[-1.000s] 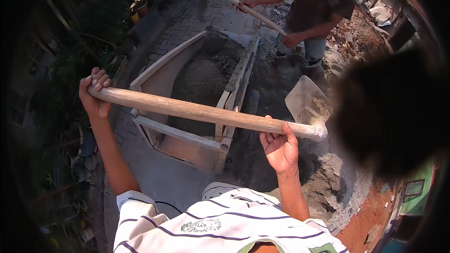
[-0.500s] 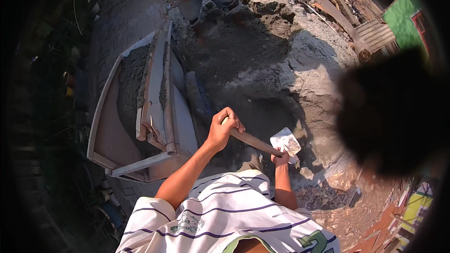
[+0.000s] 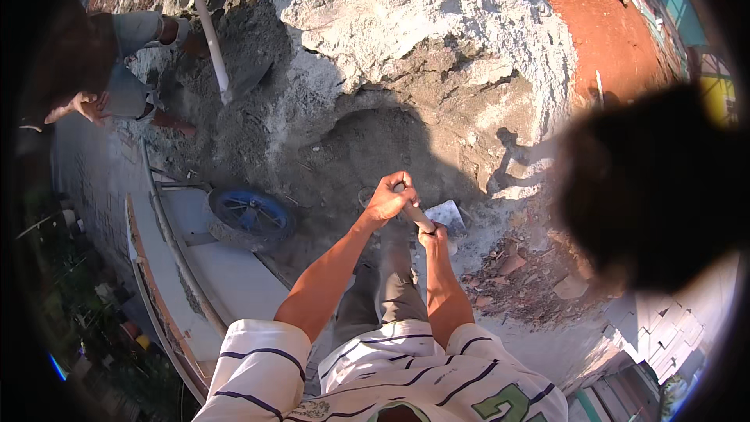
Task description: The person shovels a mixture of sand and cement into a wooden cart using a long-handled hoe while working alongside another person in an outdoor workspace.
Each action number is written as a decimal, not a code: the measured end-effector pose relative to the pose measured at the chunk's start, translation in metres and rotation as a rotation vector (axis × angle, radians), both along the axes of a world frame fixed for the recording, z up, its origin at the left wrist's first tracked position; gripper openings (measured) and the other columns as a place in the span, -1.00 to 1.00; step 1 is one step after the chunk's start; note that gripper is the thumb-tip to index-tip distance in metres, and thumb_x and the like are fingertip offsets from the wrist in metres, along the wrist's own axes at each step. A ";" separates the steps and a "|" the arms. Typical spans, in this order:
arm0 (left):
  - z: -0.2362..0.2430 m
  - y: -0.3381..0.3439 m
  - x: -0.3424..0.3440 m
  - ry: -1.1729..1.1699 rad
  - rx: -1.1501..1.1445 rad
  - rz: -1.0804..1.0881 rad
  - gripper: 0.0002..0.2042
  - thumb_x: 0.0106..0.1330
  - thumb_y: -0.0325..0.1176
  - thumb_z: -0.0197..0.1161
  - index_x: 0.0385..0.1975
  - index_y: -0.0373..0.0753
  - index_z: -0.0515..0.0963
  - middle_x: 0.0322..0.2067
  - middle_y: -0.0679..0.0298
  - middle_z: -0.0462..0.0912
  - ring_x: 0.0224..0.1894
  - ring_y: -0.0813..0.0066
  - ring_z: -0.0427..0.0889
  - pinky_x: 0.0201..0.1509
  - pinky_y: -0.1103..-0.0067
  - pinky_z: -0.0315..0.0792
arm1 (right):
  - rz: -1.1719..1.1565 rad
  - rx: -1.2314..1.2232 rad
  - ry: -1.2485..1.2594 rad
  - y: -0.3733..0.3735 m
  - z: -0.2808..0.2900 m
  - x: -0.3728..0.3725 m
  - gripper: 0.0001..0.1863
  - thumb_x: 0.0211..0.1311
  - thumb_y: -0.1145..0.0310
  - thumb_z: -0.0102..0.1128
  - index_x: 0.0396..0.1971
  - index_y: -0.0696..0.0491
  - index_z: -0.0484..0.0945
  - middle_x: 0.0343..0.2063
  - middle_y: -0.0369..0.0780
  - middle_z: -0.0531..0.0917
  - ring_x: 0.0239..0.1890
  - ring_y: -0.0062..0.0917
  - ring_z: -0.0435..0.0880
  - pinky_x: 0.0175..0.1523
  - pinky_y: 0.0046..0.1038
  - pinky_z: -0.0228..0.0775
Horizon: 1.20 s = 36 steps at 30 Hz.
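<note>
My left hand (image 3: pixel 390 198) is wrapped round the upper end of the wooden handle (image 3: pixel 416 215) of a hoe. Lower down the same handle, my right hand (image 3: pixel 433 236) is closed close to the head. The pale, squarish hoe blade (image 3: pixel 445 218) shows just beyond my right hand, partly hidden by it. Ahead of both hands lies a shaded hollow (image 3: pixel 375 141) dug into a mound of grey sandy material (image 3: pixel 422 8). Whether the blade touches the ground I cannot tell.
A cart (image 3: pixel 226 277) with a blue-rimmed wheel (image 3: pixel 248 216) stands close on my left. At the upper left a co-worker (image 3: pixel 129 70) holds a long pale handle (image 3: pixel 207 35). Broken rubble (image 3: pixel 516 273) lies to my right. A dark blurred shape (image 3: pixel 648 187) blocks part of the right side.
My view has swung to the right, so the cart and co-worker now appear farther left. Both hands keep hold of the hoe and are closer together in view. The co-worker's tool now points downward.
</note>
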<state>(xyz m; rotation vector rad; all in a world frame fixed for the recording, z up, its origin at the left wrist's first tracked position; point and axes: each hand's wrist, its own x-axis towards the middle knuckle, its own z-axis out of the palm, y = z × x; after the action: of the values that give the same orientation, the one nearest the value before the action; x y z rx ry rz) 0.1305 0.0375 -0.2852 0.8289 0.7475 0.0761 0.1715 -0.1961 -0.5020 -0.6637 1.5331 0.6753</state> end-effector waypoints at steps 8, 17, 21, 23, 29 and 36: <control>-0.054 0.063 0.052 0.044 0.246 -0.112 -0.90 0.04 -0.58 0.06 -0.60 -0.23 0.32 -0.65 0.32 0.48 -0.54 0.55 0.52 -0.41 0.58 0.38 | -0.006 0.327 -0.040 0.061 -0.130 0.033 -0.93 0.05 0.49 -0.05 -0.59 0.10 0.35 -0.62 -0.24 0.46 -0.57 -0.40 0.51 -0.38 -0.29 0.51; -0.007 0.109 0.001 0.145 0.863 0.165 -0.91 0.05 -0.55 0.09 -0.58 -0.23 0.33 -0.62 0.40 0.44 -0.53 0.70 0.40 -0.43 0.67 0.35 | 0.313 0.605 -0.029 0.263 -0.087 0.017 -0.91 -0.02 0.47 -0.03 -0.63 0.12 0.32 -0.68 -0.18 0.44 -0.62 -0.37 0.49 -0.42 -0.34 0.46; 0.054 0.085 0.002 0.157 0.820 0.143 -0.82 0.04 -0.49 0.24 -0.62 -0.21 0.33 -0.63 0.48 0.34 -0.55 0.76 0.26 -0.51 0.72 0.21 | 0.296 0.822 -0.282 0.234 -0.059 0.003 -0.83 0.12 0.39 0.00 -0.60 0.11 0.38 -0.64 -0.19 0.50 -0.52 -0.42 0.53 -0.31 -0.35 0.47; 0.097 0.084 -0.040 0.248 0.877 0.277 -0.83 0.06 -0.50 0.21 -0.63 -0.20 0.32 -0.63 0.48 0.33 -0.56 0.77 0.23 -0.51 0.72 0.19 | 0.326 0.755 -0.151 0.243 0.021 -0.042 -0.69 0.26 0.22 -0.09 -0.53 0.14 0.43 -0.54 -0.13 0.55 -0.43 -0.33 0.55 -0.22 -0.27 0.47; 0.277 0.083 -0.118 0.118 0.652 0.651 -0.86 0.06 -0.60 0.04 -0.61 -0.22 0.26 -0.64 0.33 0.45 -0.56 0.58 0.51 -0.37 0.60 0.41 | 0.119 0.854 -0.283 0.218 0.131 -0.078 -0.66 0.28 0.19 -0.16 -0.26 0.19 0.41 -0.33 -0.06 0.58 -0.30 -0.25 0.61 -0.13 -0.12 0.51; 0.484 0.040 -0.251 -0.043 0.879 0.838 -0.87 0.20 -0.43 0.19 -0.43 -0.24 0.37 -0.54 0.31 0.48 -0.47 0.54 0.55 -0.26 0.54 0.46 | 0.239 1.016 0.059 0.219 0.310 -0.123 -0.66 0.21 0.40 -0.20 -0.13 0.32 0.39 -0.26 0.01 0.58 -0.18 -0.23 0.61 0.10 -0.13 0.42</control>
<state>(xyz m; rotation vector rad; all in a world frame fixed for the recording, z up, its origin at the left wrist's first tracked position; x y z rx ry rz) -0.1203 0.0780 0.1989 1.2732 0.9892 1.2377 0.0486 0.0226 -0.1917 -0.0383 0.9629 1.5079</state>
